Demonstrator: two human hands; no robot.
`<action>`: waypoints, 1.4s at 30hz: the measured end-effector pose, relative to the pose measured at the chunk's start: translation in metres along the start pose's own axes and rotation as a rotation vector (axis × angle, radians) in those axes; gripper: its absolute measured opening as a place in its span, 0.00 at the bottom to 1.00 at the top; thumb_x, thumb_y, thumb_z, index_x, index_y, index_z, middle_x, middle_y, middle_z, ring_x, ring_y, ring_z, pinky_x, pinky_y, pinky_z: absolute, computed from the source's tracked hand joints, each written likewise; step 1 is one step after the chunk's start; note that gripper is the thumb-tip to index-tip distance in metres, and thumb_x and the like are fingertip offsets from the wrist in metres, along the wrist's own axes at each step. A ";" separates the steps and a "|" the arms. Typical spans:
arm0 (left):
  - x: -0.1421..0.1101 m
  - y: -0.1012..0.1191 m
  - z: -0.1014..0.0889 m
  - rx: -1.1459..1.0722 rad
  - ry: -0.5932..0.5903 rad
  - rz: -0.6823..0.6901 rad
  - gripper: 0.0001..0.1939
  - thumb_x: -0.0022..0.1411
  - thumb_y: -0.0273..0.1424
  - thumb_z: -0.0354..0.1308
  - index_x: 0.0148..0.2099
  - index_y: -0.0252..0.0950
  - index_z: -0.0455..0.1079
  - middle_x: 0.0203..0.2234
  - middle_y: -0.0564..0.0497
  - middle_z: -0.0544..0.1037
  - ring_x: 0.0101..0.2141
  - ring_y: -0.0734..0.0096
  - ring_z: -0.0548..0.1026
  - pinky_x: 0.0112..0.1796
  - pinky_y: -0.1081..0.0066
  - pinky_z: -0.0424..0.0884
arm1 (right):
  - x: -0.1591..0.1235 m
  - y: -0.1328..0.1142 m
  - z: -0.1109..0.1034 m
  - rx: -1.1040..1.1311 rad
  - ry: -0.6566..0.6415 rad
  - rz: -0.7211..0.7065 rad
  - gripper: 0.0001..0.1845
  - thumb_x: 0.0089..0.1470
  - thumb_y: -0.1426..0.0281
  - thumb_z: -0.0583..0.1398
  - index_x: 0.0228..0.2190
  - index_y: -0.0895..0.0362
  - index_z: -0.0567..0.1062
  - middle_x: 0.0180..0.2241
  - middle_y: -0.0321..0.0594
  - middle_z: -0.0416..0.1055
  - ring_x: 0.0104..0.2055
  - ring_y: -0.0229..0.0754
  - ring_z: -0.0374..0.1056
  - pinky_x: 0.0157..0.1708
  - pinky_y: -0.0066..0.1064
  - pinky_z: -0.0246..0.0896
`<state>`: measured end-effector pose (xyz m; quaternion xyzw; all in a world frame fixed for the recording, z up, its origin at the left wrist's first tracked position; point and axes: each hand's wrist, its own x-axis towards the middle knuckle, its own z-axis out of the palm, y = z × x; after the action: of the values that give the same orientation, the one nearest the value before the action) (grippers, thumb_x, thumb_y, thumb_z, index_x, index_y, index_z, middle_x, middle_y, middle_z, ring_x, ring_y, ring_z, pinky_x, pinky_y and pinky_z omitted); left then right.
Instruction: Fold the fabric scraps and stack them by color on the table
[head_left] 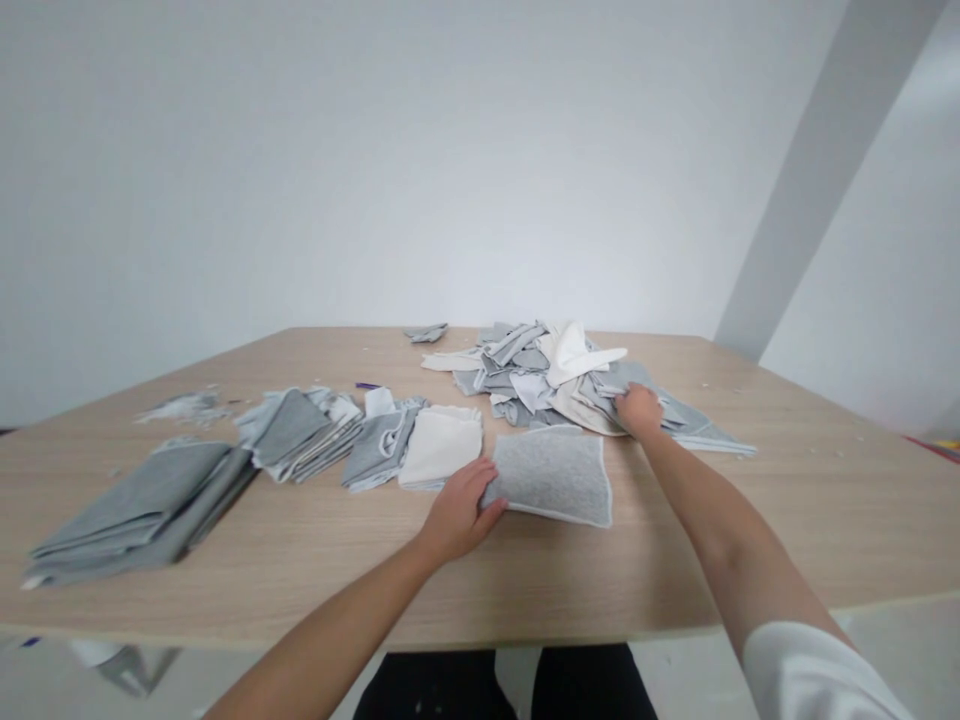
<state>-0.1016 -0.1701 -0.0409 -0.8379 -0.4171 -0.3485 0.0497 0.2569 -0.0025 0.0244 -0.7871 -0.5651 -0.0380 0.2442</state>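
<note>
My left hand pinches the left edge of a grey rectangular cloth with pale edging, thumb in front and fingers behind. The cloth's right end reaches out over the tabletop. At the right side of a loose heap of grey and white cloth pieces, my right hand has its fingers closed on the grey fabric. Its fingertips are partly hidden there. A stack of cream cloths lies just beyond my left hand.
On the left are a grey folded stack with a loop, a mixed stack of cloths and a large folded grey cloth. Pale scraps, a purple pen-like item and a small grey piece lie farther back. The wooden table's front edge is near me.
</note>
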 end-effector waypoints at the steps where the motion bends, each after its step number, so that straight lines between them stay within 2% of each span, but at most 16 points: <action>1: 0.000 -0.001 0.000 0.003 0.000 -0.007 0.21 0.62 0.38 0.55 0.54 0.35 0.65 0.53 0.39 0.71 0.56 0.57 0.66 0.55 0.54 0.65 | 0.003 -0.001 0.001 -0.010 -0.016 -0.003 0.21 0.56 0.63 0.53 0.48 0.59 0.71 0.47 0.57 0.71 0.54 0.59 0.64 0.48 0.50 0.60; 5: -0.001 -0.002 0.001 0.005 -0.006 -0.015 0.21 0.62 0.37 0.55 0.55 0.35 0.63 0.53 0.39 0.71 0.56 0.56 0.66 0.55 0.54 0.65 | 0.014 -0.006 0.006 -0.051 -0.080 -0.016 0.21 0.56 0.62 0.53 0.48 0.58 0.70 0.45 0.57 0.72 0.51 0.59 0.66 0.49 0.55 0.57; 9: -0.003 -0.005 0.000 -0.003 -0.022 -0.010 0.22 0.62 0.36 0.55 0.56 0.36 0.62 0.54 0.39 0.70 0.56 0.57 0.66 0.56 0.54 0.64 | 0.026 -0.011 0.006 -0.069 -0.143 -0.078 0.19 0.55 0.64 0.53 0.47 0.55 0.72 0.47 0.52 0.73 0.51 0.58 0.67 0.50 0.57 0.55; 12: -0.005 -0.006 -0.002 -0.013 -0.024 -0.004 0.23 0.61 0.35 0.56 0.57 0.36 0.61 0.55 0.39 0.69 0.56 0.57 0.66 0.56 0.55 0.65 | 0.031 -0.015 0.004 -0.074 -0.186 -0.133 0.17 0.54 0.66 0.55 0.45 0.52 0.74 0.47 0.48 0.74 0.51 0.55 0.68 0.51 0.52 0.56; 15: -0.006 -0.006 -0.003 -0.012 -0.036 -0.002 0.23 0.61 0.34 0.55 0.58 0.35 0.60 0.55 0.39 0.69 0.56 0.57 0.66 0.56 0.55 0.65 | 0.031 -0.018 0.003 -0.073 -0.188 -0.141 0.15 0.54 0.68 0.54 0.41 0.53 0.77 0.45 0.48 0.75 0.49 0.52 0.69 0.48 0.44 0.61; 17: -0.005 -0.005 -0.004 -0.009 -0.046 -0.001 0.23 0.62 0.34 0.55 0.58 0.35 0.60 0.55 0.39 0.69 0.56 0.57 0.66 0.56 0.55 0.64 | 0.030 -0.018 0.001 -0.072 -0.149 -0.116 0.16 0.56 0.69 0.52 0.41 0.55 0.77 0.43 0.51 0.75 0.48 0.53 0.70 0.45 0.41 0.62; 20: -0.005 -0.005 -0.004 -0.010 -0.056 -0.003 0.23 0.62 0.34 0.55 0.58 0.35 0.60 0.55 0.38 0.69 0.56 0.56 0.66 0.56 0.55 0.65 | 0.029 -0.016 -0.008 -0.064 -0.040 -0.056 0.20 0.60 0.68 0.47 0.45 0.56 0.75 0.44 0.53 0.74 0.47 0.54 0.70 0.43 0.41 0.63; 24: -0.006 -0.006 -0.004 -0.012 -0.059 -0.006 0.23 0.62 0.35 0.54 0.58 0.36 0.60 0.55 0.39 0.68 0.56 0.55 0.66 0.55 0.53 0.65 | 0.029 -0.007 -0.029 -0.049 0.105 0.031 0.25 0.62 0.67 0.42 0.53 0.58 0.68 0.47 0.54 0.72 0.48 0.54 0.69 0.43 0.40 0.63; 27: -0.006 -0.006 -0.003 -0.012 -0.064 -0.005 0.23 0.62 0.35 0.54 0.58 0.37 0.60 0.55 0.39 0.69 0.56 0.55 0.66 0.55 0.52 0.65 | 0.027 0.001 -0.043 -0.038 0.154 0.045 0.26 0.63 0.68 0.40 0.55 0.60 0.66 0.48 0.58 0.70 0.49 0.55 0.68 0.43 0.41 0.62; 30: -0.005 -0.005 -0.003 -0.021 -0.068 -0.008 0.23 0.62 0.36 0.55 0.58 0.37 0.60 0.55 0.39 0.69 0.56 0.55 0.66 0.55 0.52 0.65 | 0.022 0.007 -0.048 -0.021 0.117 -0.047 0.26 0.62 0.68 0.42 0.56 0.61 0.66 0.49 0.57 0.70 0.50 0.55 0.67 0.45 0.41 0.61; 34: -0.005 -0.004 -0.003 -0.020 -0.068 -0.021 0.23 0.62 0.37 0.55 0.58 0.37 0.61 0.55 0.40 0.69 0.56 0.54 0.66 0.55 0.52 0.65 | 0.018 0.017 -0.042 0.020 -0.100 -0.332 0.19 0.55 0.65 0.56 0.47 0.53 0.76 0.46 0.41 0.76 0.48 0.48 0.70 0.47 0.32 0.61; 36: -0.005 -0.005 -0.002 -0.017 -0.066 -0.017 0.23 0.62 0.37 0.55 0.58 0.37 0.61 0.55 0.39 0.69 0.56 0.54 0.66 0.55 0.52 0.65 | 0.019 0.023 -0.037 0.033 -0.192 -0.433 0.15 0.53 0.66 0.58 0.42 0.52 0.79 0.43 0.35 0.77 0.46 0.44 0.71 0.47 0.29 0.62; 39: -0.005 -0.005 -0.002 -0.009 -0.066 -0.005 0.24 0.62 0.37 0.55 0.58 0.36 0.60 0.55 0.39 0.69 0.56 0.54 0.66 0.55 0.52 0.65 | 0.022 0.033 -0.028 0.022 -0.202 -0.474 0.19 0.57 0.66 0.52 0.46 0.55 0.77 0.47 0.38 0.75 0.50 0.45 0.69 0.51 0.33 0.60; 42: -0.006 -0.006 -0.001 0.009 -0.077 0.006 0.24 0.62 0.36 0.54 0.58 0.35 0.59 0.55 0.39 0.68 0.56 0.55 0.66 0.55 0.53 0.65 | 0.022 0.040 -0.019 -0.016 -0.178 -0.492 0.26 0.57 0.62 0.55 0.55 0.59 0.68 0.57 0.46 0.66 0.58 0.49 0.62 0.56 0.37 0.55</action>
<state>-0.1086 -0.1704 -0.0448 -0.8517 -0.4176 -0.3141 0.0385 0.3051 -0.0010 0.0347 -0.6283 -0.7584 -0.0313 0.1704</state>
